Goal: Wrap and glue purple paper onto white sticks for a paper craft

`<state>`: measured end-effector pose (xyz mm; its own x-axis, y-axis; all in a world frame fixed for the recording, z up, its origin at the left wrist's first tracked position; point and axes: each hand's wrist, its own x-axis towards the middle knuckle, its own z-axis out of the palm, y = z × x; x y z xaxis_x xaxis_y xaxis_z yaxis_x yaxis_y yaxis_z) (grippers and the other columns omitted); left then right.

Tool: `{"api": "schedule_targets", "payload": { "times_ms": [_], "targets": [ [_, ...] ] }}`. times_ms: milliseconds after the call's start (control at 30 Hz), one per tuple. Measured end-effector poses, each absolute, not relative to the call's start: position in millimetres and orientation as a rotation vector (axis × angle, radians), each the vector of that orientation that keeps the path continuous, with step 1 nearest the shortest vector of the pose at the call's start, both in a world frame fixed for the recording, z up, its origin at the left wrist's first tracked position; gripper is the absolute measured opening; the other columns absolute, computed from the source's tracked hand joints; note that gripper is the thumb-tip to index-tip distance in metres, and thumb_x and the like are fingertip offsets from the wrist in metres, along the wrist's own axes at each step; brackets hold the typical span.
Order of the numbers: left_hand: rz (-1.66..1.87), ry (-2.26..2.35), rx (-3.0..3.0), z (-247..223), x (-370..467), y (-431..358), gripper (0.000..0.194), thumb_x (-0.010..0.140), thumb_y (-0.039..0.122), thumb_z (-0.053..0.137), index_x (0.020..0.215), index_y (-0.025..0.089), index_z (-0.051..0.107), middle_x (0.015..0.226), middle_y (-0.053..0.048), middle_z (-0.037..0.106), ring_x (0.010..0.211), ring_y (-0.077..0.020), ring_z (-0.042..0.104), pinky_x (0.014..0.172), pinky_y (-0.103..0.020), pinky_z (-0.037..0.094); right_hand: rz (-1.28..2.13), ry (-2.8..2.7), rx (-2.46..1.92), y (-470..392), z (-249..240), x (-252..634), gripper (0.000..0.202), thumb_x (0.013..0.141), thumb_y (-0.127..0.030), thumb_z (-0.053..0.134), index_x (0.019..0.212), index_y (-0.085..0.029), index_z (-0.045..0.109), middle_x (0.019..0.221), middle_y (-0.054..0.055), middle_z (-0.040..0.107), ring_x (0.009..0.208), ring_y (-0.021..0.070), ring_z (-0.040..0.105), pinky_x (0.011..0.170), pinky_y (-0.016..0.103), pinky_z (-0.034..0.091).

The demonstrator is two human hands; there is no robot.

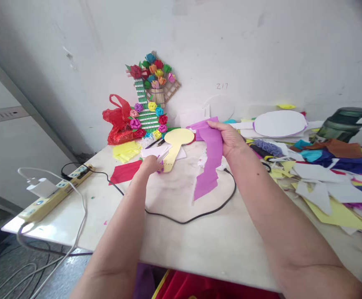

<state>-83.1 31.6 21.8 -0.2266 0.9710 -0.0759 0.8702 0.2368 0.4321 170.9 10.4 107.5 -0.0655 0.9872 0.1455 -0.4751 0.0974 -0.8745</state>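
Note:
Purple crepe paper (pixel 210 166) hangs in a long strip from my right hand (pixel 230 139), whose fingers pinch its upper end. The strip's lower end trails on or just above the tabletop. My left hand (pixel 151 165) is closed beside the handle of a pale yellow paddle-shaped cutout (pixel 179 137). Small white and purple pieces show at its fingertips, and what exactly it holds is partly hidden. A red paper piece (pixel 124 171) lies left of my left hand, with yellow crepe paper (pixel 126 151) behind it.
A power strip (pixel 56 193) with a white charger (pixel 42 187) lies at the left edge. A black cable (pixel 181 222) loops across the table (pixel 199 245). Paper flowers (pixel 156 72) and a red bag (pixel 118 120) stand at the wall. Scraps (pixel 333 203), a white oval (pixel 279 123) and a dark jar (pixel 344 124) fill the right.

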Motion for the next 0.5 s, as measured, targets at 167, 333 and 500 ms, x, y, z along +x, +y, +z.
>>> {"api": "schedule_targets", "payload": {
  "times_ms": [167,333,500],
  "targets": [
    [0.382,2.188,1.722,23.6,-83.1,24.1,0.026,0.059,0.03,0.062,0.079,0.013,0.062,0.05,-0.003,0.057,0.051,-0.0175,0.056,0.048,-0.024,0.041,1.546,-0.837,-0.717,7.5,108.9,165.9,0.005,0.068,-0.014,0.059,0.072,-0.015,0.059,0.063,0.002,0.064,0.062,0.0162,0.062,0.064,0.032,0.054],
    [0.332,2.239,1.641,29.4,-90.0,20.9,0.028,0.057,0.028,0.064,0.081,0.014,0.061,0.047,-0.001,0.054,0.049,-0.0178,0.055,0.046,-0.024,0.039,1.569,-0.804,-0.735,6.2,108.5,163.6,0.005,0.067,-0.013,0.06,0.072,-0.015,0.059,0.063,0.002,0.064,0.062,0.0155,0.061,0.066,0.031,0.053],
    [0.406,2.31,1.545,29.9,-104.8,26.8,0.027,0.054,0.035,0.068,0.071,0.015,0.058,0.049,-0.004,0.056,0.053,-0.0215,0.058,0.05,-0.028,0.042,1.582,-0.84,-0.74,6.1,105.6,158.2,0.004,0.068,-0.014,0.06,0.072,-0.016,0.059,0.065,0.003,0.065,0.066,0.017,0.062,0.068,0.032,0.053]
  ]
}}
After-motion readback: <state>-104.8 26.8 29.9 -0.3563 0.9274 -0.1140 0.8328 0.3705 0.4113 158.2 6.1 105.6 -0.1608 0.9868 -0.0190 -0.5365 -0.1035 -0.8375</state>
